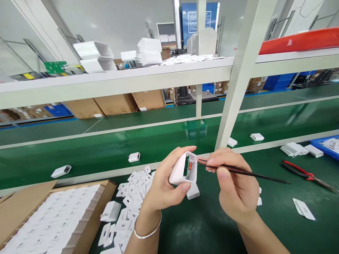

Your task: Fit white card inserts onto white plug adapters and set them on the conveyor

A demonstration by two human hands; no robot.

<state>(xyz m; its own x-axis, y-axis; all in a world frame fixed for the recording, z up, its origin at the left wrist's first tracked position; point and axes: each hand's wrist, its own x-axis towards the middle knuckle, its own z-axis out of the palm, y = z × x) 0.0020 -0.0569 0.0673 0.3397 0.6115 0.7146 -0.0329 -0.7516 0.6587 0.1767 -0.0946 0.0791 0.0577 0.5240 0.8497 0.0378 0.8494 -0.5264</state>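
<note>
A white charger housing point(178, 171) is gripped between the fingers and thumb of my left hand point(165, 187). Its open end faces right, showing a green circuit board and a red-orange part inside. My right hand point(235, 183) pinches black tweezers point(251, 173), their tips at the housing's open rim. Below the held housing, another white piece point(193, 191) lies on the green bench. Many flat white cover plates point(128, 201) are heaped to the left of my left hand, with a white plug housing point(111, 211) beside them.
At the lower left stands a cardboard box point(97, 215) of white units. Red-handled pliers point(308, 174) and white housings point(295, 149) lie at right, near a blue tray point(327, 150). A green conveyor point(92, 155) carrying white chargers runs behind, under a shelf point(169, 76) with an upright post point(238, 70).
</note>
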